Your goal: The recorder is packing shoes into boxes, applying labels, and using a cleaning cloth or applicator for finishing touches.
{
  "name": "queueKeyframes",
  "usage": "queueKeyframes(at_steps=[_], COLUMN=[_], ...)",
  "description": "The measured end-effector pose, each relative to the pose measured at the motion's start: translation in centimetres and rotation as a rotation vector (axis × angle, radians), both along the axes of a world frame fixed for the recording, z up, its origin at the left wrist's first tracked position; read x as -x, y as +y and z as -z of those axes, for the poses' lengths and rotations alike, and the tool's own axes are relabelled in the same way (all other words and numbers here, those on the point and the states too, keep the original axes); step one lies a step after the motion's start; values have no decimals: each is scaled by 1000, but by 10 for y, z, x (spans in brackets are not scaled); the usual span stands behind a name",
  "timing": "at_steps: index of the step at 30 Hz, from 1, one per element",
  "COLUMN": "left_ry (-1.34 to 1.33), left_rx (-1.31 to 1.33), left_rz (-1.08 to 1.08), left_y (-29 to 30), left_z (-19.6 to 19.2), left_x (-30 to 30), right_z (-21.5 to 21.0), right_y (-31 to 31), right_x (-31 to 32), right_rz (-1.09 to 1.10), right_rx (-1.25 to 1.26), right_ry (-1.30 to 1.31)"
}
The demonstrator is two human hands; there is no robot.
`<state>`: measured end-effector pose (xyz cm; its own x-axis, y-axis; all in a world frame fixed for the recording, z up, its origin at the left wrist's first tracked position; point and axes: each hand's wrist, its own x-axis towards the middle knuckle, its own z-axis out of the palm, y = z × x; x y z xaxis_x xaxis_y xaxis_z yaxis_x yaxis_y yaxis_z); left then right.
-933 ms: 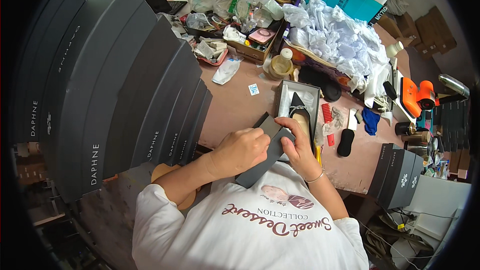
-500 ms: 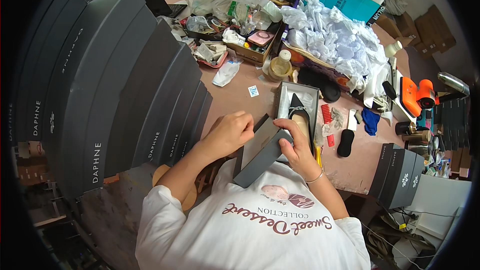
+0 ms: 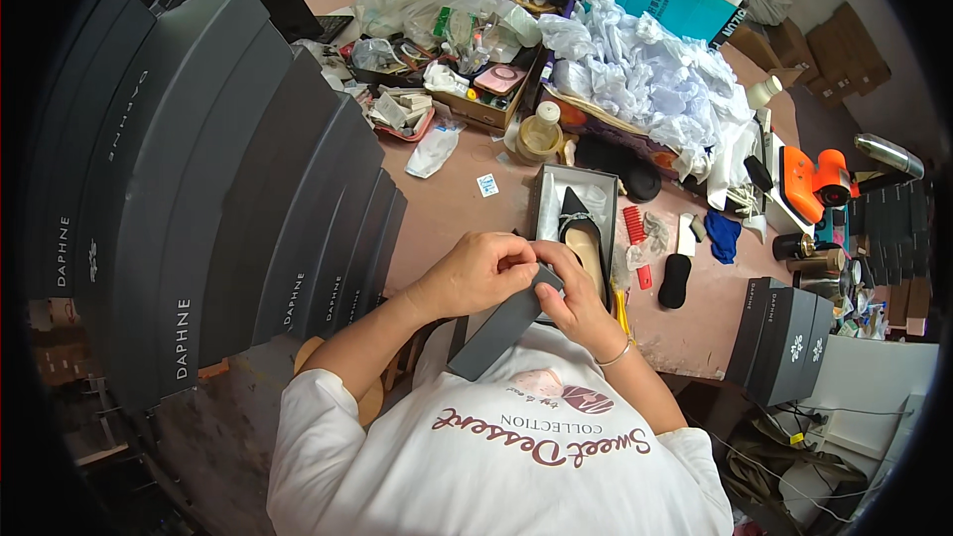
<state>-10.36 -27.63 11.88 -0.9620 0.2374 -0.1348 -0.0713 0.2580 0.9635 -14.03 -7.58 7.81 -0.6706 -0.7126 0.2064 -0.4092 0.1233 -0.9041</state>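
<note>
A dark grey shoebox lid is tilted on its edge in front of my chest. My right hand grips its far end, thumb on the outer side. My left hand is at the same end, fingers curled and pinched close to my right fingertips; whatever lies between them is too small or hidden to make out. Just beyond the hands is an open shoebox, with a black pointed shoe with a pale insole lying inside on white tissue. My hands and the lid cover the box's near end.
Tall stacks of grey shoeboxes stand close on the left. A heap of white crumpled paper lies at the back. A jar, red comb, black brush-like object and blue cloth surround the open box; more shoeboxes stand right.
My left hand has moved right to the lid's far end, meeting my right fingers. The lid has turned, so its inside no longer shows. The view has shifted slightly.
</note>
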Motion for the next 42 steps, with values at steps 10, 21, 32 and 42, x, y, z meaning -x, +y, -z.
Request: queueKeyframes(at_steps=[10, 21, 32, 42], left_ry=[282, 370, -31, 67], left_rx=[55, 124, -229, -432], left_rz=[186, 82, 18, -176], left_y=[-13, -7, -23, 16], left_z=[0, 0, 11, 30], left_x=[4, -4, -9, 5], right_z=[-5, -15, -13, -4], right_y=[-3, -3, 5, 20], right_x=[-12, -12, -24, -10], right_rz=[-12, -44, -58, 29], right_rx=[-14, -48, -60, -13], right_ry=[59, 112, 50, -319])
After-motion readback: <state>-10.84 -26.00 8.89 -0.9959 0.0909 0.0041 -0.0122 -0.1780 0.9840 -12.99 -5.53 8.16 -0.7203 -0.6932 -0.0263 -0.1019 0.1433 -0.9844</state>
